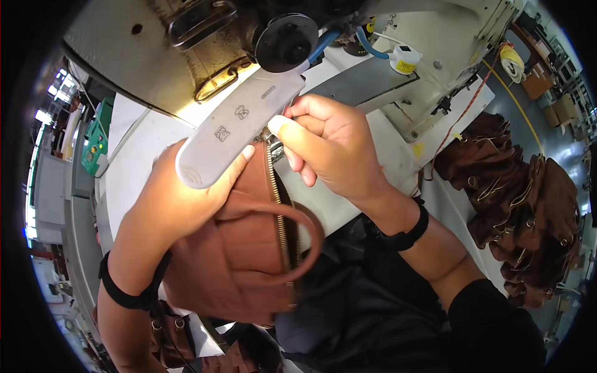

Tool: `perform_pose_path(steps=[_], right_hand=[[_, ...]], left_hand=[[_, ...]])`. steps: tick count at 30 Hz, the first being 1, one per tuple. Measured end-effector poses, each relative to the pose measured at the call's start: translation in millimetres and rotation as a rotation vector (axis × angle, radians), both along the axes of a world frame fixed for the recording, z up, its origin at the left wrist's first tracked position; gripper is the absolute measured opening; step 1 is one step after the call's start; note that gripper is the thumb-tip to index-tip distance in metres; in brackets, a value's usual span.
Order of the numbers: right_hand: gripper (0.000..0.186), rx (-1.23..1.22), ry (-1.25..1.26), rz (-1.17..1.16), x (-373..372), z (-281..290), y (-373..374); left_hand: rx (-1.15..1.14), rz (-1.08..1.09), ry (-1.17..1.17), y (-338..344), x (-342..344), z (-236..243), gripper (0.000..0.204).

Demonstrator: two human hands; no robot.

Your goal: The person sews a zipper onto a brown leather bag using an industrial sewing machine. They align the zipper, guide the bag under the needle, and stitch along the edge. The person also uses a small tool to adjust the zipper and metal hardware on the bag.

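Observation:
A brown leather handbag (249, 248) with a looped handle (314, 239) and an open brass zipper (280, 217) hangs over the front of the work surface. My left hand (193, 193) grips its upper part, thumb pressed on the leather; the other fingers are hidden beneath a long grey cover (230, 133) on the sewing machine. Close to the zipper's upper end, my right hand (333, 140) is closed in a pinch, thumb against bent index finger. Whatever it pinches is too small to make out. The stitching spot lies behind the cover and my fingers.
The sewing machine's body (130, 50) with a black handwheel-like disc (286, 42) spans the top. A small white bottle (405, 60) stands behind its arm. Several brown bags (522, 211) are piled at the right. A green device (97, 140) sits at the left.

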State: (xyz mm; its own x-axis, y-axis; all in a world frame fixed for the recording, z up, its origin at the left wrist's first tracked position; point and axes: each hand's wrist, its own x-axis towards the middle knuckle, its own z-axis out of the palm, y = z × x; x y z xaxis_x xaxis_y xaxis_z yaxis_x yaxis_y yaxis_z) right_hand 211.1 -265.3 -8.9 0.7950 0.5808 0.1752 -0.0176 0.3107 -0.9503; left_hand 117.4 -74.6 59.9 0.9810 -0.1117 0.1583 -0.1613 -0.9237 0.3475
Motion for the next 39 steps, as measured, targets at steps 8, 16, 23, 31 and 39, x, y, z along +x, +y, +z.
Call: perform_pose_path(steps=[8,16,23,31,39], right_hand=[[0.017,-0.088,-0.025,0.076,10,4,-9],[0.025,0.087,0.434,0.168,-18,-56,-52],[0.026,0.033,0.005,0.183,-54,-46,-46],[0.025,-0.146,-0.07,0.11,-62,-6,-51],[0.024,-0.034,-0.017,0.024,-68,-35,-40]], left_hand=[[-0.372,0.099,0.221,-5,2,-16,0.028],[-0.918,0.303,0.309,-7,-2,-22,0.015],[-1.003,0.42,0.34,-23,0,-15,0.015],[-0.884,0.398,0.367,-11,-1,-19,0.016],[-0.973,0.411,0.288,-18,-1,-25,0.014]])
